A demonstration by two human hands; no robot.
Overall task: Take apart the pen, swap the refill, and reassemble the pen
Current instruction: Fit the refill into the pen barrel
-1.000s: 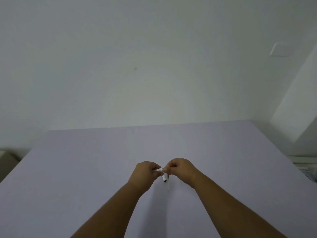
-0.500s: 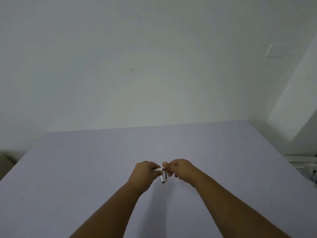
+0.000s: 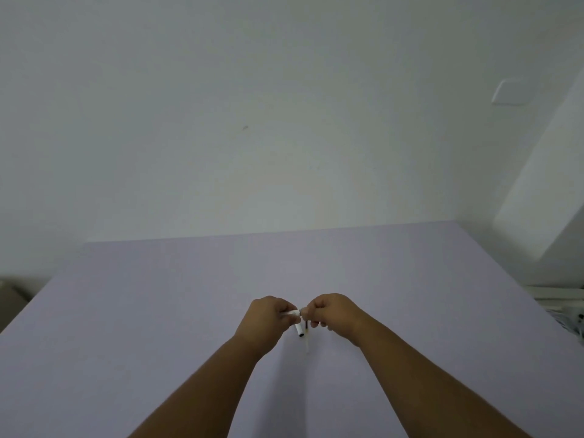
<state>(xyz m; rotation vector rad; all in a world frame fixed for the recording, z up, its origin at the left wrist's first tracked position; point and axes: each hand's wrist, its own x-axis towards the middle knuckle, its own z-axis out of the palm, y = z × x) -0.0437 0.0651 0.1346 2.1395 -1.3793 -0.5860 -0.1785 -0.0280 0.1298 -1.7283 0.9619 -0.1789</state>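
Both hands meet above the middle of the lilac table (image 3: 158, 311). My left hand (image 3: 264, 320) is closed around a white pen barrel (image 3: 292, 313) that sticks out to the right. My right hand (image 3: 335, 314) pinches the pen's other end (image 3: 304, 310), fingertips almost touching the left hand's. Below the hands a short white cap piece (image 3: 299, 329) with a dark end lies on the table, and beside it a thin refill (image 3: 307, 338) with a dark upper part. Most of the pen is hidden inside the fists.
A plain white wall (image 3: 284, 121) rises behind the table's far edge. A wall switch plate (image 3: 508, 91) sits high at the right. White items (image 3: 565, 317) lie off the table's right side, and a beige object (image 3: 9, 298) stands at the far left.
The hands stay together at the pen with only small finger shifts. The view has drifted slightly, otherwise nothing has visibly moved.
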